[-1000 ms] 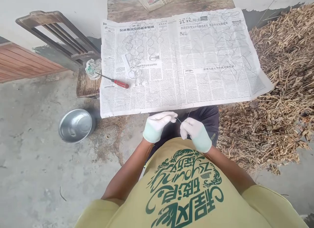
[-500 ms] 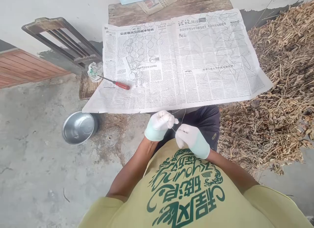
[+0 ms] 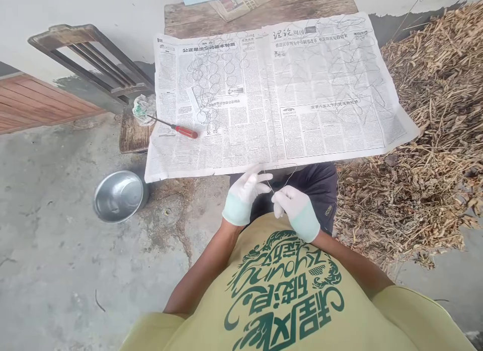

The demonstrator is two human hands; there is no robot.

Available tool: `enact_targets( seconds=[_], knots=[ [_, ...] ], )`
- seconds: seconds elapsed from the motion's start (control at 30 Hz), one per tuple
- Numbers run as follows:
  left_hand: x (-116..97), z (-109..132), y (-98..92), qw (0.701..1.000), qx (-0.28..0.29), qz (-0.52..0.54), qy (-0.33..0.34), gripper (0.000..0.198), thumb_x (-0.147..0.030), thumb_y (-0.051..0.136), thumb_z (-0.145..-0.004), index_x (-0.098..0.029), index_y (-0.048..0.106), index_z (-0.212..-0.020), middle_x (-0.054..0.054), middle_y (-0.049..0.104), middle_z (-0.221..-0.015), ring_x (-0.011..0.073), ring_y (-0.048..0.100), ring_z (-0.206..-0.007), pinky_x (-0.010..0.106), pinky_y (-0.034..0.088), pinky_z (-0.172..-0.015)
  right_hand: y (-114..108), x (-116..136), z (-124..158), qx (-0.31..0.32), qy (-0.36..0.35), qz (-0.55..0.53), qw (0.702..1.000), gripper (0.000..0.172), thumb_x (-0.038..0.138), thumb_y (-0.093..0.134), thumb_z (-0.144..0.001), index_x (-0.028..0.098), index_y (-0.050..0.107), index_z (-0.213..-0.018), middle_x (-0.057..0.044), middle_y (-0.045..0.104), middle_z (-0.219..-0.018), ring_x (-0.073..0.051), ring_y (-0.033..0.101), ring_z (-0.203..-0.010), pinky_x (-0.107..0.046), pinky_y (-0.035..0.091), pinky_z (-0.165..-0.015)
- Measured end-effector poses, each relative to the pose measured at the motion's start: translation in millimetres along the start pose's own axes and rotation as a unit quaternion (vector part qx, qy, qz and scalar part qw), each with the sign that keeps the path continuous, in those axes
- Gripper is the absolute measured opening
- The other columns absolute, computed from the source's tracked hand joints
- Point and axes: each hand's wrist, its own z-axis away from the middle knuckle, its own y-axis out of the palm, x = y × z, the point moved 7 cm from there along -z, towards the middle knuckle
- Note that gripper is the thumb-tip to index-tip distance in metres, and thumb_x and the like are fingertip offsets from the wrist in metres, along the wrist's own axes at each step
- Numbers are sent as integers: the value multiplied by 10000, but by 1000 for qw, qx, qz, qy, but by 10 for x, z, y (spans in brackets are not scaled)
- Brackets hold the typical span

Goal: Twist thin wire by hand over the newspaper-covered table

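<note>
Both my hands wear white gloves with pale green cuffs, in front of my body at the newspaper's near edge. My right hand (image 3: 294, 206) is closed in a pinch on a thin wire (image 3: 290, 177), which loops up from its fingertips. My left hand (image 3: 246, 194) is open beside the wire, fingers spread, some close to the newspaper edge; whether a fingertip touches the wire is unclear. Several wire rings (image 3: 232, 69) lie on the left half of the newspaper (image 3: 249, 139). Bent wire pieces (image 3: 350, 64) are scattered over its right half.
A red-handled screwdriver (image 3: 184, 131) lies near the newspaper's left edge. Left of the table are a wooden chair (image 3: 94, 54) holding a crumpled plastic bag (image 3: 144, 109) and a metal basin (image 3: 119, 196) on the floor. Dry stalks (image 3: 422, 159) are heaped at the right.
My left hand has gone from curled at the wire to spread fingers. The wire loop has tilted to the right, and the newspaper's near left corner has shifted inward.
</note>
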Motion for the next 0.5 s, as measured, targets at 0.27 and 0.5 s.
enact_targets(
  seconds=[0.27,0.5],
  knots=[
    [-87,167,144,986,-68,-155,-8,274,-336,757,-893,-180,827,-1108,78,838,-1010,206,764,-868,366,600,-936,10,-72,-34,5,-17,9,1000,224,254,568,-926,239,634,-713,24,639,-552,-161,564,-590,-296,487,-678],
    [-104,224,204,972,-93,-218,-2,191,-245,701,-916,-245,867,-1011,20,848,-971,233,779,-1013,399,575,-1065,40,-118,-53,23,-42,46,998,268,255,544,-963,240,638,-713,25,661,-567,-162,593,-617,-302,497,-756]
  ],
)
